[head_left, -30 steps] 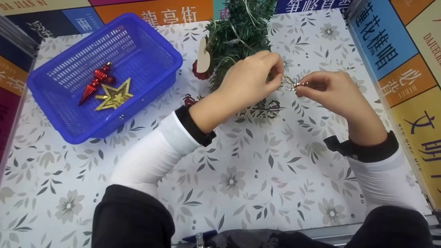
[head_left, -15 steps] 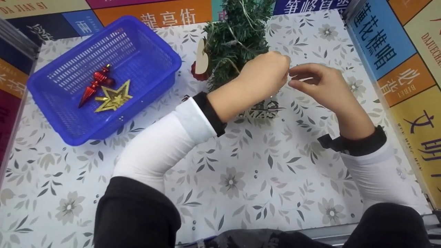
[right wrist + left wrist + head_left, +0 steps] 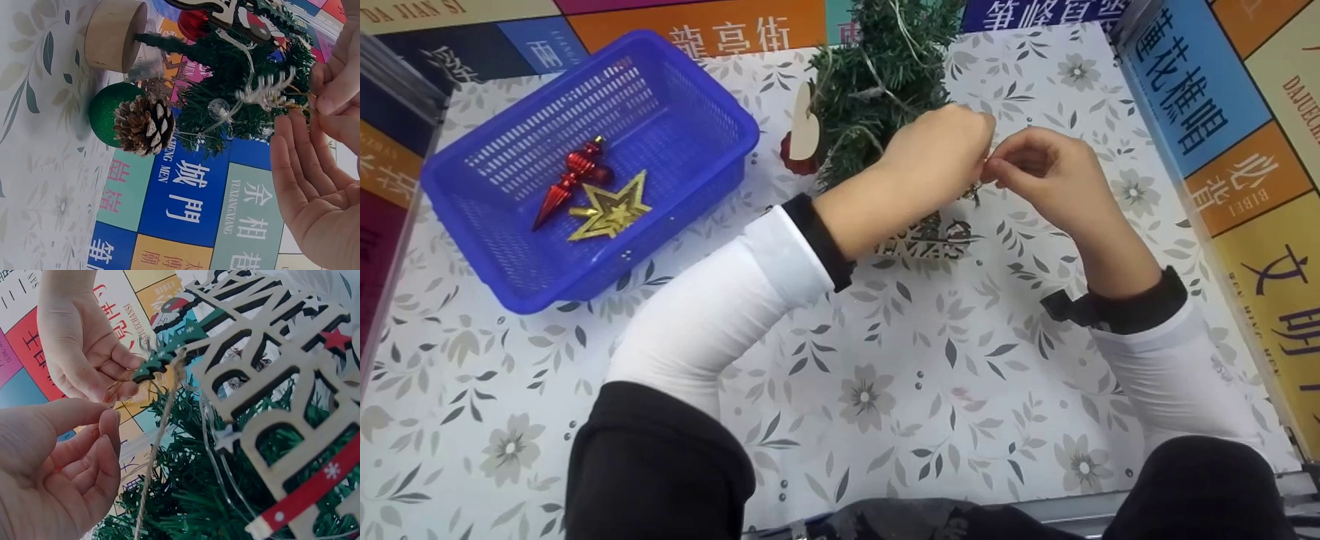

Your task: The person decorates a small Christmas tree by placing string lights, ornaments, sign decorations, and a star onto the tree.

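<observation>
In the head view my left hand (image 3: 937,154) and right hand (image 3: 1046,169) meet fingertip to fingertip beside the small Christmas tree (image 3: 877,82). Between them runs a thin gold cord (image 3: 115,389), pinched by thumb and forefinger of each hand. On that cord hangs a clear ornament with several prongs (image 3: 267,93), close to the branches in the right wrist view. A wooden letter sign (image 3: 270,455) with a red star hangs on twine in the left wrist view, right beside my left hand. My left hand hides part of the tree in the head view.
A blue basket (image 3: 536,289) at the left holds a red finial ornament (image 3: 574,176) and a gold star (image 3: 611,210). A pine cone (image 3: 145,125) and a green ball (image 3: 107,112) sit near the tree's wooden base (image 3: 112,36). Printed panels border the table.
My left hand has moved right and my right hand left and slightly up, so they now meet. The clear ornament, visible between them a second ago, is mostly hidden in the head view.
</observation>
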Action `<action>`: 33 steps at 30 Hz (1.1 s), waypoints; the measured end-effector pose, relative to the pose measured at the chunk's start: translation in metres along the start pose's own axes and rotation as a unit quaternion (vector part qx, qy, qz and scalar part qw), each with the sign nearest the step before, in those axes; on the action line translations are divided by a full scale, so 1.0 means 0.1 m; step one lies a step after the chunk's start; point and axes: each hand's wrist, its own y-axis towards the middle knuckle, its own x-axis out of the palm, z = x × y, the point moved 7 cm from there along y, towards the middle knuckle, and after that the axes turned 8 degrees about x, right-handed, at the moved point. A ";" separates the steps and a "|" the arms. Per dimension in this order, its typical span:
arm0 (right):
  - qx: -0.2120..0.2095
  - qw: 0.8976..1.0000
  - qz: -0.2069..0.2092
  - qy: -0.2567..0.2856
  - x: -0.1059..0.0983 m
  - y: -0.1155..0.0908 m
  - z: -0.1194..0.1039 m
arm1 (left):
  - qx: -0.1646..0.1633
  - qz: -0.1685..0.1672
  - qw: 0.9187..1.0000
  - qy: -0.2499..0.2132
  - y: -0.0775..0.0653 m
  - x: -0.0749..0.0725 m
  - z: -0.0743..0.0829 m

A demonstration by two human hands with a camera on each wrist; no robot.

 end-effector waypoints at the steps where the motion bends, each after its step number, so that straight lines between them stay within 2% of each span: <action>1: 0.000 1.000 -0.004 0.009 0.01 0.01 0.00 | -0.003 0.002 1.000 -0.001 0.00 0.00 0.00; 8: 0.016 0.999 -0.010 0.042 0.00 0.06 0.01 | -0.026 -0.004 1.000 -0.006 0.06 0.00 -0.01; 14: 0.025 0.999 0.004 -0.038 0.01 0.10 0.03 | -0.040 0.002 0.999 0.019 0.13 0.05 0.03; 19: 0.036 0.995 -0.005 -0.093 0.04 0.15 0.07 | -0.051 0.006 0.997 0.056 0.18 0.10 0.07; 23: 0.050 0.993 -0.006 -0.104 0.05 0.19 0.10 | -0.055 0.011 0.996 0.073 0.21 0.11 0.07; 33: 0.051 0.991 0.000 -0.124 0.11 0.26 0.16 | -0.046 0.042 0.992 0.108 0.17 0.13 0.09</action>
